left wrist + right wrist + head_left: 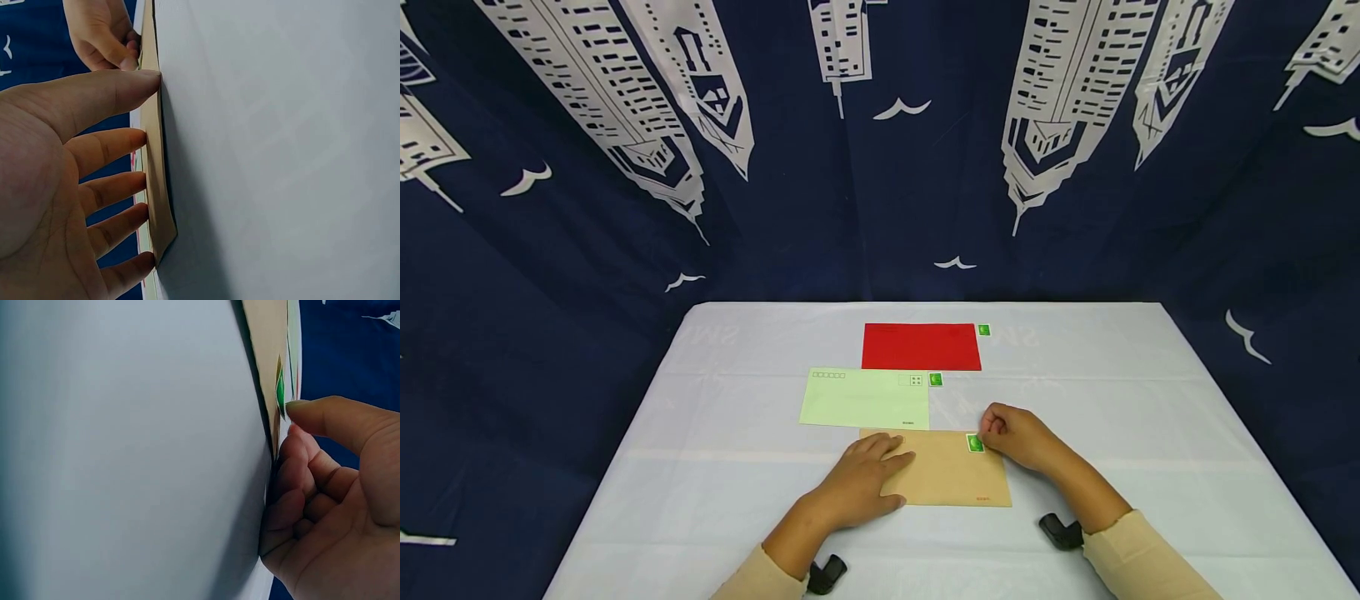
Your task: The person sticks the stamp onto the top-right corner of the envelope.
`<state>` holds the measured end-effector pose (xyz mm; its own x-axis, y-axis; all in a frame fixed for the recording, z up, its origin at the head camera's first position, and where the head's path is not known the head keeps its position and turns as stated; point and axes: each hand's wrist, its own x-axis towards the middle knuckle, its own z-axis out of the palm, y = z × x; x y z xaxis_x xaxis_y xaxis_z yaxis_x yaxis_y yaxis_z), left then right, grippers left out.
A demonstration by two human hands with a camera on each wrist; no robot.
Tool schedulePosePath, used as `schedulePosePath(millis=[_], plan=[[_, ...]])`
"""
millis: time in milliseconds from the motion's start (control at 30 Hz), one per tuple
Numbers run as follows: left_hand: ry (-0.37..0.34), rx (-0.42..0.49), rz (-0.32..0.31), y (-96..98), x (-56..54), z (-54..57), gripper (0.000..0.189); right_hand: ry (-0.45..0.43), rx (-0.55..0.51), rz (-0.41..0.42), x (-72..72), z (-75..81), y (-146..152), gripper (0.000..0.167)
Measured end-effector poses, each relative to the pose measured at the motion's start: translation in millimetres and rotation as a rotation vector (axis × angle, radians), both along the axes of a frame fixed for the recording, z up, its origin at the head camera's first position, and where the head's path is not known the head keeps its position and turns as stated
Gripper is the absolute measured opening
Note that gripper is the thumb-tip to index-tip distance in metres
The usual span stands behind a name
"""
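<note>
A tan envelope [951,475] lies nearest the person, with my left hand [871,479] resting on its left part. That hand's fingers are spread, and their tips touch the paper in the left wrist view. At the envelope's upper right corner, my right hand [1018,435] pinches the edge of a green postage stamp [975,443] between thumb and curled forefinger. In the right wrist view the stamp [280,390] stands tilted against the tan paper, its held corner at the thumb tip. Whether its underside touches the envelope cannot be told.
Behind lies a light green envelope [865,400] with a green stamp [936,380] at its upper right corner. Farther back is a red envelope [921,347], another stamp [984,330] beside it. A white cloth covers the table [722,467]; a dark blue printed curtain [880,183] hangs behind.
</note>
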<state>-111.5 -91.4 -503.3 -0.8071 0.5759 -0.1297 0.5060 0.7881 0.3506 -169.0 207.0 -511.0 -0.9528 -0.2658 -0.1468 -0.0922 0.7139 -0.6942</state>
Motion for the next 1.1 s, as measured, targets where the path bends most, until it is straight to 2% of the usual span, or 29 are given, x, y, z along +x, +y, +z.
schedulePosePath(millis=[333, 600, 900, 1100], plan=[[-0.020, 0.025, 0.020, 0.9, -1.0, -2.2, 0.061, -0.002, -0.036, 0.006, 0.8, 1.8, 3.8, 0.005], [0.005, 0.038, 0.039, 2.9, -0.1, -0.7, 0.058, 0.002, -0.060, 0.005, 3.0, 2.8, 6.8, 0.006], [0.051, 0.063, 0.066, 4.5, -3.9, 2.4, 0.048, 0.010, -0.073, -0.008, 3.8, 4.3, 8.8, 0.006], [0.067, 0.126, 0.117, 2.1, -9.1, 3.6, 0.045, 0.021, -0.082, -0.030, 3.7, 6.9, 9.4, 0.007]])
